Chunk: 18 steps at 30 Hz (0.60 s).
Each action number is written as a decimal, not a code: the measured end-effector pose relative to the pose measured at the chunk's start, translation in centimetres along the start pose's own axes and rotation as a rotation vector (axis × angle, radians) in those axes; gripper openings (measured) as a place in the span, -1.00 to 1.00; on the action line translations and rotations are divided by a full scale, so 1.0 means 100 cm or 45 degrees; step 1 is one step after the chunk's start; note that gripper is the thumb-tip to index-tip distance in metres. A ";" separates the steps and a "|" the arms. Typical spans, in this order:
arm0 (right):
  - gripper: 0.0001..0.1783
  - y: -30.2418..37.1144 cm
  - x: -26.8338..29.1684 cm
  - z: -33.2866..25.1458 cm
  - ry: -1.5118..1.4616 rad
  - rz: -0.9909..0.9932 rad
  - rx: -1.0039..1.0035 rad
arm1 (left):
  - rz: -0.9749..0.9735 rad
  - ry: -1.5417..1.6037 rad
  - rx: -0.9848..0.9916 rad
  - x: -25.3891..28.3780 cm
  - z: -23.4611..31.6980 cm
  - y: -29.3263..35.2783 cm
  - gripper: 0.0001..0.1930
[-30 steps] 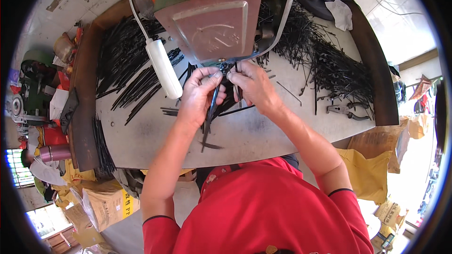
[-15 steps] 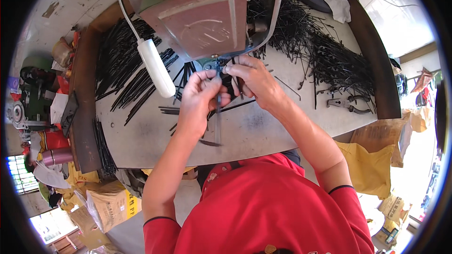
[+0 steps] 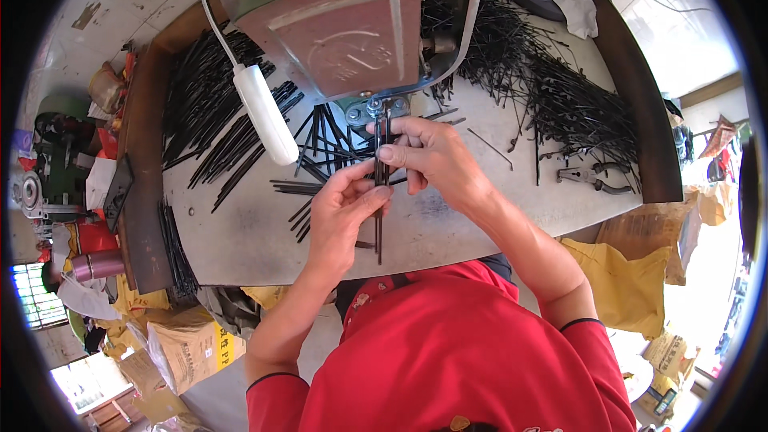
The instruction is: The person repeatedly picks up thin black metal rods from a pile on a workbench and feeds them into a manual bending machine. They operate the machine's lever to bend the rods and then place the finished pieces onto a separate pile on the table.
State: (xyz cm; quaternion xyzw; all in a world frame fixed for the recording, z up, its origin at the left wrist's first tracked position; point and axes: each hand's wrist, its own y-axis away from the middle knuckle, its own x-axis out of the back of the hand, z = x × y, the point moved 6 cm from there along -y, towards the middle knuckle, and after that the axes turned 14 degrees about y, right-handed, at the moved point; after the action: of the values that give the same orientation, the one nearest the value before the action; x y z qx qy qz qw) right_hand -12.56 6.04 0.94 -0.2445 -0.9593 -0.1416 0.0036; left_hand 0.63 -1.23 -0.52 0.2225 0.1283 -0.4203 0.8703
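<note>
Two slim black rods [image 3: 379,228] stand side by side, running from just under the machine's head toward my body. My left hand [image 3: 338,212] is closed around their lower middle, thumb on top. Higher up, my right hand [image 3: 442,162] pinches them between thumb and fingers. The rods' upper ends are at the small metal fitting [image 3: 374,106] of the green machine with a reddish-brown cover [image 3: 340,40]; I cannot tell whether they touch it. Several loose black rods [image 3: 320,132] lie left of my hands, some partly hidden behind them.
Bundles of straight black rods [image 3: 216,124] lie on the left of the metal table [image 3: 488,220]. A tangled heap of rods with shaped ends [image 3: 568,104] fills the right, beside pliers [image 3: 594,178]. A white lamp-like bar [image 3: 266,116] hangs left of the machine. Raised brown side boards [image 3: 652,136] bound the table.
Both hands have drawn slightly back from the machine's fitting, and the rods now show clearly between them. My left hand has moved lower, toward my body.
</note>
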 end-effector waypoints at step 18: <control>-0.76 0.047 -0.015 0.012 -0.406 -0.188 0.132 | 0.056 -1.538 -1.739 -0.028 0.039 0.058 -0.72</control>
State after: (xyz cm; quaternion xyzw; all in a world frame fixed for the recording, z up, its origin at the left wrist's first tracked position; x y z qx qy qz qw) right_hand -8.98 9.65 0.91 -0.1921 -0.9690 -0.0513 -0.1464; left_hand 3.60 1.92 5.64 -0.5968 -0.1326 -0.2813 0.7397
